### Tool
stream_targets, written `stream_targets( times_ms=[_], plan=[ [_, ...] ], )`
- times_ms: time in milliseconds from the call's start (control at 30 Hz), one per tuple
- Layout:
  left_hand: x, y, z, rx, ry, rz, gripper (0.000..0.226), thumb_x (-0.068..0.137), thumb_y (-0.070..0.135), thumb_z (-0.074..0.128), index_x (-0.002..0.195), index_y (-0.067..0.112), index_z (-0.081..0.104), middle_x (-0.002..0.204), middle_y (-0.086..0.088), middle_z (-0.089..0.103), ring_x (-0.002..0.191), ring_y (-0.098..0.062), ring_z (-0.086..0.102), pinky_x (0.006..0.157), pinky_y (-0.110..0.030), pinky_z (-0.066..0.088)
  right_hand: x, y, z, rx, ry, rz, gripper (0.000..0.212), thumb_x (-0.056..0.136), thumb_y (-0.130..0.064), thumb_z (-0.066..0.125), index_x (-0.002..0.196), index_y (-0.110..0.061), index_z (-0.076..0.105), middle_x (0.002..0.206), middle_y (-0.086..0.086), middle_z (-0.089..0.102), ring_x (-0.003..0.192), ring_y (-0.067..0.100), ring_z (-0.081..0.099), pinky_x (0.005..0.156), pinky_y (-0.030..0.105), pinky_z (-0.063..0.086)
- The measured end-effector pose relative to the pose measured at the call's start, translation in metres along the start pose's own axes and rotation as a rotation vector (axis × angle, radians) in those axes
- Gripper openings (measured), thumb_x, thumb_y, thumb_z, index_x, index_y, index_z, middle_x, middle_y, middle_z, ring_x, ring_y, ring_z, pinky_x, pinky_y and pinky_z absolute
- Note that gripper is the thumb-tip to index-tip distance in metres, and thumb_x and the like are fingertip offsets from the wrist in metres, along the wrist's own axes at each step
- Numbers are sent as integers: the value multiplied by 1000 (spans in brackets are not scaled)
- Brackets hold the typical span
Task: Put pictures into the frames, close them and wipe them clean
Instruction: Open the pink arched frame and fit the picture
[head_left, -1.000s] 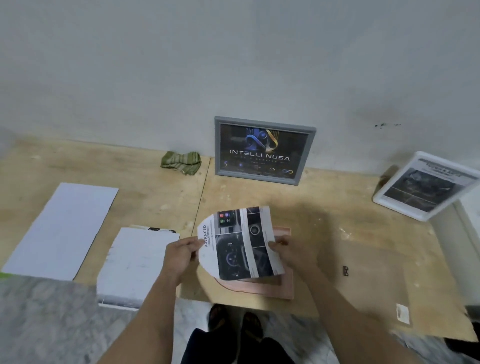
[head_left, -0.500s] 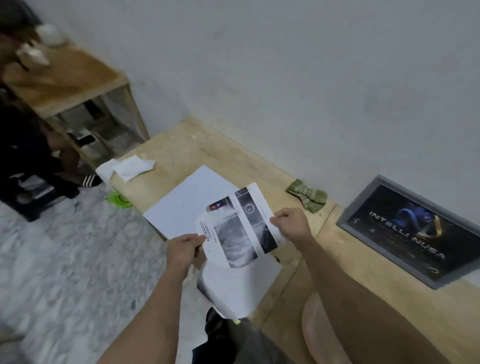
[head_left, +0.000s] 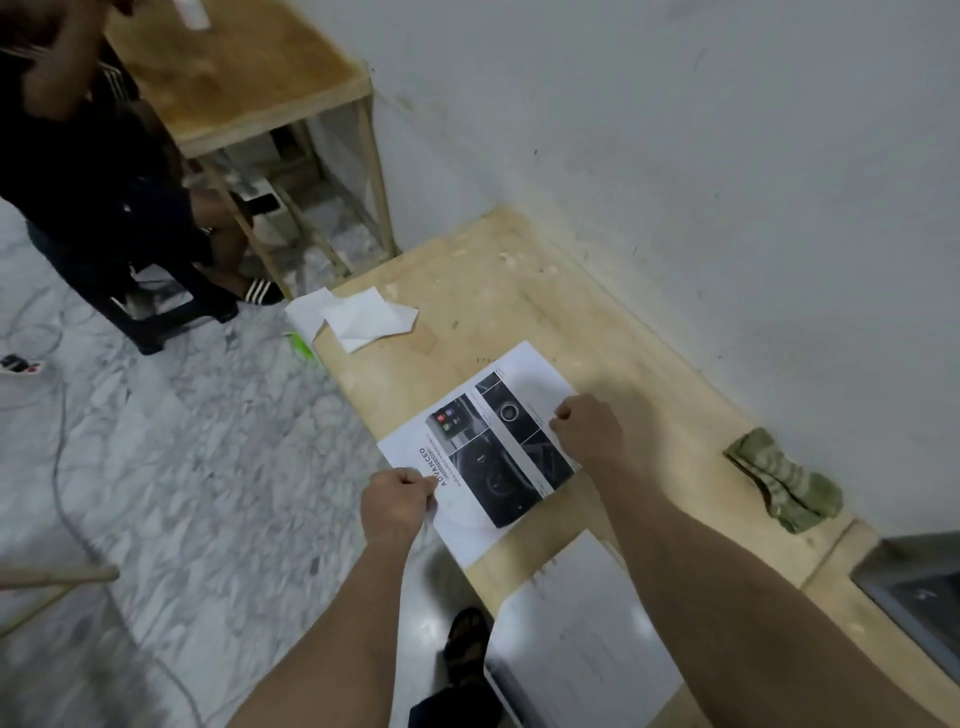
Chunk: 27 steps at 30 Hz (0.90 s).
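A printed picture with dark photos and the word "ADVANCED" lies over a larger white sheet on the low wooden board. My left hand pinches the picture's near left edge. My right hand pinches its right edge. A green cloth lies crumpled by the wall to the right. The corner of a grey picture frame leans at the far right edge. A white backing board lies near my feet.
Crumpled white paper hangs over the board's far left corner. A wooden table stands beyond it, with a seated person in dark clothes beside it. A cable runs across the marble floor.
My view has swung left, away from the grey frame. Both hands have carried the picture left and lowered it flat onto the white sheet.
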<state>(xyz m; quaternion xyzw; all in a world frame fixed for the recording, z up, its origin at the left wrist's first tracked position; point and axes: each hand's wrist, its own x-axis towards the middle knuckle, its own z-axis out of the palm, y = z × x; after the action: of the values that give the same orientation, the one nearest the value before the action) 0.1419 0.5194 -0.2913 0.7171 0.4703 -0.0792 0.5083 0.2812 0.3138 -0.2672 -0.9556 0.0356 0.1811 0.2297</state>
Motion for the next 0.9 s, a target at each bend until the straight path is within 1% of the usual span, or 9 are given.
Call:
stream_targets(
  times_ms=[100,233,333,467,567,633,733,833,900],
  plan=[
    [3,-2,3,67,4,0,33,84,19,73,54,9,65,53,-2,69,41,-11,52,54,-23,45,7,-2,6,-28,3,-9,15,82,-17,58,90,-14,71,96,5,69,92,27,63,70,28,46],
    [-3,1,3,135,14,25,33,85,38,72,61,15,71,60,-1,71,59,-19,65,58,-26,48,9,3,6,19,5,-40,28,86,-25,61,112,-15,66,113,7,65,105,27,60,88,32,45],
    [-19,-4,1,186,52,7,31,85,46,69,65,22,70,68,0,72,70,-21,69,61,-25,45,-1,19,2,-8,14,-59,31,85,-24,62,115,-17,64,115,8,61,106,27,59,90,36,47],
    [-50,-29,6,140,26,-30,24,82,42,73,68,23,71,75,-1,74,75,-23,71,74,-34,58,-34,57,-2,47,-56,-40,22,84,-15,60,104,-13,68,107,7,63,97,25,61,84,31,47],
    [-85,-61,15,139,-42,-120,29,74,44,77,75,17,69,73,-5,72,72,-26,70,71,-38,59,-72,89,-1,-7,-102,-13,15,86,-11,52,82,-11,66,87,3,63,84,23,59,64,25,37],
    [-115,-84,22,120,-98,-188,37,73,45,79,76,12,64,72,-7,67,69,-27,66,61,-33,53,-100,110,-2,-24,-112,-21,11,81,-10,53,75,-11,62,77,1,59,78,23,56,60,28,36],
    [-149,-119,38,14,-195,-285,40,73,32,85,57,9,56,57,-10,57,50,-23,53,51,-27,40,-132,138,1,-103,-152,-15,14,78,-12,56,89,-10,65,93,6,63,91,27,60,69,30,43],
    [-175,-139,55,-34,-235,-280,33,74,19,85,61,6,57,67,-17,67,55,-26,60,56,-33,49,-154,160,9,-115,-203,-55,19,83,-17,56,100,-12,62,109,7,57,101,25,56,79,30,44],
    [-181,-145,63,-43,-162,-250,32,76,13,82,58,8,55,70,-21,71,61,-33,68,63,-40,58,-164,171,12,-102,-206,-81,27,86,-19,56,112,-13,61,117,8,55,109,25,53,86,31,43]
  ],
)
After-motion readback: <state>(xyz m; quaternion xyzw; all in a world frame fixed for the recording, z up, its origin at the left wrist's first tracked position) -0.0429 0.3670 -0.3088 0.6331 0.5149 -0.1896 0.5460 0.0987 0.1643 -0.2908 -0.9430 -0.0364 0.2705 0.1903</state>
